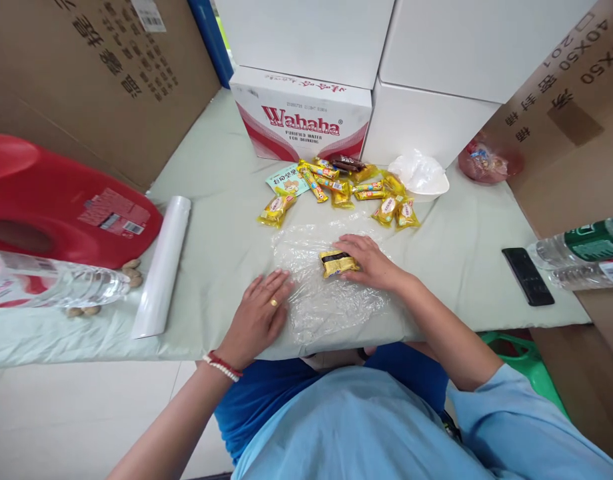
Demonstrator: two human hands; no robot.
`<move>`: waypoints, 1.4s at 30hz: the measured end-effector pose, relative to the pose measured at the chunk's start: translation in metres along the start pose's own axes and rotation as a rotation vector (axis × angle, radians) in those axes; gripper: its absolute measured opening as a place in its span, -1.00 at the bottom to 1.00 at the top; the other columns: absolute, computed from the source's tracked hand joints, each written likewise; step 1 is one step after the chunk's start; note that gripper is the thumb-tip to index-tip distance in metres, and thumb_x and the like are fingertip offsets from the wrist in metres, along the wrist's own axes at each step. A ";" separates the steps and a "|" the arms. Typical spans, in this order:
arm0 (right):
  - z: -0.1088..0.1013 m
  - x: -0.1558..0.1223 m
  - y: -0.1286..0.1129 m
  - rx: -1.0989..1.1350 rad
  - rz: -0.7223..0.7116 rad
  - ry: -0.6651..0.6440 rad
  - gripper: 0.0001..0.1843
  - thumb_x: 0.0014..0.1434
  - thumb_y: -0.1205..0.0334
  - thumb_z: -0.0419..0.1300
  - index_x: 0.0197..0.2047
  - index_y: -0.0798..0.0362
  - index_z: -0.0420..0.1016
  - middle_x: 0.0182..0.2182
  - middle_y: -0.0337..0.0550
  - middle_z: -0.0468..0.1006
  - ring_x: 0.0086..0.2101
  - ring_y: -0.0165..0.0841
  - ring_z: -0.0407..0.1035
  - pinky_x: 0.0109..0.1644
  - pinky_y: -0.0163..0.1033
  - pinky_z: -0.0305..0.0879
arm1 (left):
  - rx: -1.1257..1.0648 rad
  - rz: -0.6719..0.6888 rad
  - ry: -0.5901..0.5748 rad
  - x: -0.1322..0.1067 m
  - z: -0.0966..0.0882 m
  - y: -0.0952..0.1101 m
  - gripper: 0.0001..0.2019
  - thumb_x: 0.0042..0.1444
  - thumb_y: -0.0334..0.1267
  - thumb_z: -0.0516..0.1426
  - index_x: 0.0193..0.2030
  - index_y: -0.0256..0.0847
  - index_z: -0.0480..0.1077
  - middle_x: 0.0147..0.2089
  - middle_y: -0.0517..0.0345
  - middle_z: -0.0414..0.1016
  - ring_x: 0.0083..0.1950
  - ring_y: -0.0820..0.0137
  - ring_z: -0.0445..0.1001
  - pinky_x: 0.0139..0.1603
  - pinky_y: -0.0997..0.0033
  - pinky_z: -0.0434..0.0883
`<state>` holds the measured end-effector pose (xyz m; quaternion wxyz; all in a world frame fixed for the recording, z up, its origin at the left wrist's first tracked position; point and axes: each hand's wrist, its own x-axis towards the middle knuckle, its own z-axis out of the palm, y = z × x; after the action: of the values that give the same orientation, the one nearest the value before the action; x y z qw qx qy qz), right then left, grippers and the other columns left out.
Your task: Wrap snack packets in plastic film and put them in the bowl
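Observation:
A clear sheet of plastic wrap lies spread on the pale green table in front of me. My left hand rests flat on the sheet's left edge, fingers stretched out, a ring on one finger. My right hand lies on the sheet with its fingers curled round a small yellow snack packet at the sheet's middle. Beyond the sheet sits a pile of several yellow snack packets.
A white roll of wrap lies at the left beside a red container and a water bottle. A Wahaha box and white boxes stand behind. A white bowl, black phone and bottles sit to the right.

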<state>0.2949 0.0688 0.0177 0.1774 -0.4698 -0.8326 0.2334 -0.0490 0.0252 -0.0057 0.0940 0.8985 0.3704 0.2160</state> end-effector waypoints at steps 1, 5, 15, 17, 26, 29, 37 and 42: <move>-0.007 -0.010 0.000 0.028 -0.005 0.064 -0.30 0.34 -0.01 0.33 0.47 -0.11 0.31 0.39 0.14 0.33 0.39 0.04 0.19 0.46 0.30 0.10 | -0.026 0.022 0.030 -0.004 -0.005 0.005 -0.55 0.39 -0.35 0.05 0.39 -0.13 0.30 0.49 -0.12 0.36 0.57 0.09 0.23 0.54 -0.21 0.21; -0.031 -0.070 -0.002 0.128 0.003 0.140 -0.67 0.45 0.06 0.22 0.22 -0.11 0.51 0.05 0.01 0.58 0.09 -0.16 0.46 0.23 0.02 0.45 | -0.165 0.157 -0.040 -0.019 -0.021 0.028 -0.58 0.38 -0.29 0.13 0.35 -0.13 0.31 0.53 -0.11 0.29 0.58 0.14 0.21 0.56 -0.05 0.27; 0.011 -0.157 0.005 0.059 0.091 0.245 -0.84 0.47 0.24 0.17 -0.10 -0.08 0.60 0.01 0.00 0.62 0.07 -0.17 0.50 0.16 0.02 0.48 | -0.333 0.015 -0.103 -0.042 0.010 0.026 -0.83 0.44 -0.31 0.09 -0.03 -0.06 0.52 0.39 0.07 0.50 0.37 0.25 0.50 0.50 0.08 0.38; 0.009 -0.155 0.002 0.103 0.100 0.243 -0.86 0.47 0.23 0.16 -0.10 -0.09 0.57 -0.05 -0.04 0.65 0.07 -0.17 0.50 0.18 0.00 0.46 | -0.411 -0.066 -0.090 -0.041 0.008 0.027 -0.84 0.45 -0.28 0.08 -0.02 -0.07 0.50 0.33 0.06 0.55 0.34 0.26 0.53 0.46 0.10 0.42; -0.055 -0.089 0.008 0.343 0.266 0.173 -0.72 0.43 -0.04 0.16 -0.15 -0.01 0.51 -0.27 -0.16 0.61 -0.25 -0.31 0.49 -0.08 -0.21 0.40 | -0.510 -0.390 -0.107 0.025 -0.039 0.009 -0.67 0.39 0.09 0.09 -0.13 -0.09 0.52 -0.14 0.14 0.69 -0.14 0.30 0.66 -0.07 0.34 0.52; -0.062 -0.052 0.022 0.413 0.309 0.178 -0.67 0.35 -0.09 0.20 -0.18 0.02 0.51 -0.32 -0.19 0.57 -0.31 -0.34 0.42 -0.17 -0.25 0.33 | -0.516 -0.464 -0.056 0.057 -0.040 -0.008 -0.64 0.29 0.14 0.14 -0.21 -0.12 0.49 -0.30 0.14 0.62 -0.25 0.29 0.59 -0.10 0.30 0.48; -0.039 0.004 0.049 0.184 0.571 0.154 -0.81 0.26 0.16 0.15 -0.26 0.06 0.54 -0.45 -0.22 0.51 -0.40 -0.32 0.34 -0.26 -0.26 0.22 | -0.428 -0.806 0.000 0.104 -0.013 -0.046 -0.77 0.06 -0.10 0.16 -0.19 -0.16 0.43 -0.26 0.06 0.55 -0.23 0.19 0.54 -0.10 0.18 0.49; -0.050 0.003 0.037 -0.169 0.647 -0.047 -0.79 0.33 0.25 0.17 -0.09 0.07 0.63 -0.24 -0.04 0.67 -0.24 -0.21 0.46 -0.20 -0.22 0.22 | 0.051 -0.756 0.469 0.090 -0.041 -0.019 -0.75 0.17 -0.18 0.14 -0.08 -0.21 0.52 0.05 -0.20 0.49 0.19 -0.05 0.47 0.31 -0.16 0.35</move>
<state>0.3451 0.0991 0.0383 0.0351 -0.7172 -0.6608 0.2185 -0.0230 0.1026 0.0534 0.0577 0.6286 0.6895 0.3552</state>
